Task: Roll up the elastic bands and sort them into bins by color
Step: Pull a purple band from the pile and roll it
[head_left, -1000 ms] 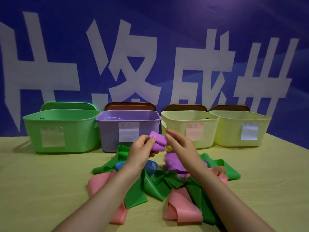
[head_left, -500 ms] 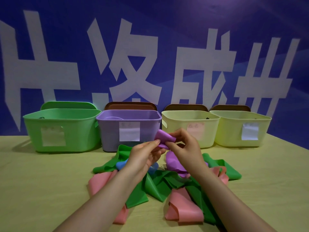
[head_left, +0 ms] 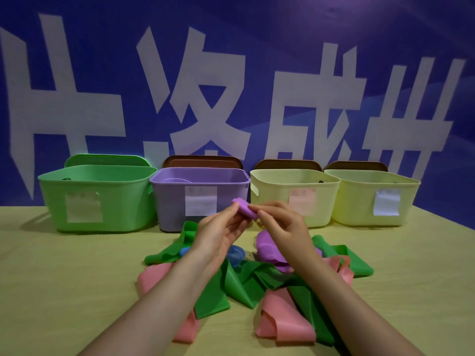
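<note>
Up in the air, the left hand point(head_left: 221, 233) and right hand point(head_left: 281, 224) both pinch a small rolled purple band point(head_left: 244, 209) with their fingertips, just in front of the purple bin point(head_left: 169, 199).

One view only, worn on the head, looking forward and down across the bench point(head_left: 64, 291) toward its far edge. It sits close above both forearms, wide-angle, with the blue wall point(head_left: 257, 34) filling the upper half.
</note>
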A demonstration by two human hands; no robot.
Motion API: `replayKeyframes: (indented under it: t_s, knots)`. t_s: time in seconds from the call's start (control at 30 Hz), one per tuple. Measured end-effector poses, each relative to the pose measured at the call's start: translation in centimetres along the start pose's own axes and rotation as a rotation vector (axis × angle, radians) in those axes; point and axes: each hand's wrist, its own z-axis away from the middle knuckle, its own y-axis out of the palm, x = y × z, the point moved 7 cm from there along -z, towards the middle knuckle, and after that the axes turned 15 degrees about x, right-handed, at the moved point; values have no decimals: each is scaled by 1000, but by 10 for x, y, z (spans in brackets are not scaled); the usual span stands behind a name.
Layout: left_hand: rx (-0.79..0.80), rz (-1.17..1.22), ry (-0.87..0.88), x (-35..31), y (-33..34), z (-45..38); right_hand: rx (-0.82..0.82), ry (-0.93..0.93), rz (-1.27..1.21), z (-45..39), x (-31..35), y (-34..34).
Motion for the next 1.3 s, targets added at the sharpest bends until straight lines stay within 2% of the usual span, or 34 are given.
replayKeyframes:
  t_s: [0.13, 0.23, 0.43, 0.67, 0.77, 0.9, 1.0, 1.13, 1.3]
  knots:
    - [87, -308, 7, 0, 12, 2, -81, 112, -134, -1, -10, -9]
    - [141, -472, 55, -8, 19, 4, -36, 231, -245, -2, -23, -4]
    - [171, -733, 183, -21, 23, 6, 67, 305, -331, -1, -26, 2]
    - [162, -1164, 257, -24, 19, 6, 155, 342, -221, 3, -36, 13]
    - [141, -1148, 256, -25, 15, 4, 158, 311, -201, 4, -31, 14]
    - [87, -1085, 291, -24, 15, 3, 78, 210, -198, 3, -16, 12]
    - [14, -879, 242, -17, 8, 3, 37, 201, -248, 3, -17, 13]
    - [-4, -440, 83, 1, -5, 1, -9, 252, -358, 6, -25, 17]
    - [31, -399, 0, 24, -15, -2, -31, 312, -433, 10, -41, 21]
